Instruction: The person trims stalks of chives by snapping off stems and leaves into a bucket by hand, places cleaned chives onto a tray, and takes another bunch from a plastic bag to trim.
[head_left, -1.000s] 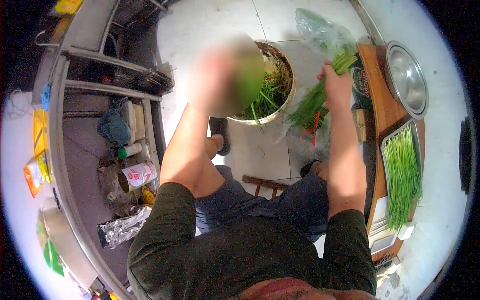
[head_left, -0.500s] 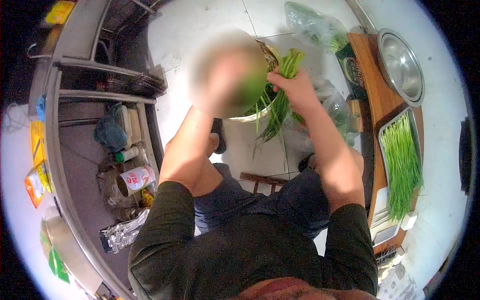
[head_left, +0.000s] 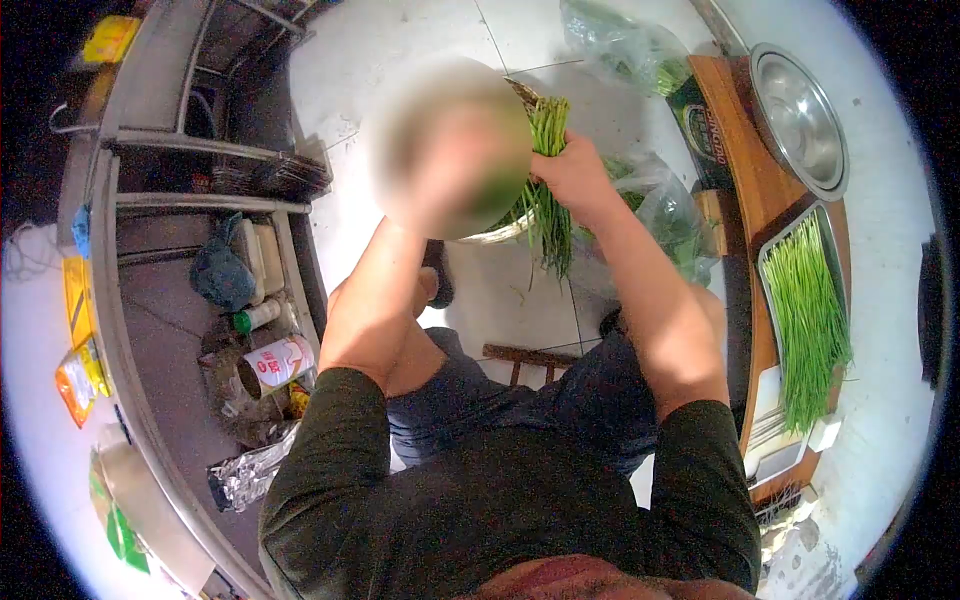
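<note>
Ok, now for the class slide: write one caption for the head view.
A right hand grips a bunch of green stalks by a bucket, more greens in a tray at right.

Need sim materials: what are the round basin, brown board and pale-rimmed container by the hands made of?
Basin: likely polished stainless steel; silvery, bright reflections.
Board: wood or laminate, smooth; orange-brown surface.
Container: possibly plastic; pale rim, mostly hidden by blur, finish unclear.

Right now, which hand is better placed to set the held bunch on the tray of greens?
Probably the right hand: it grips the green bunch and is nearer the tray; the left hand is blurred.
</note>
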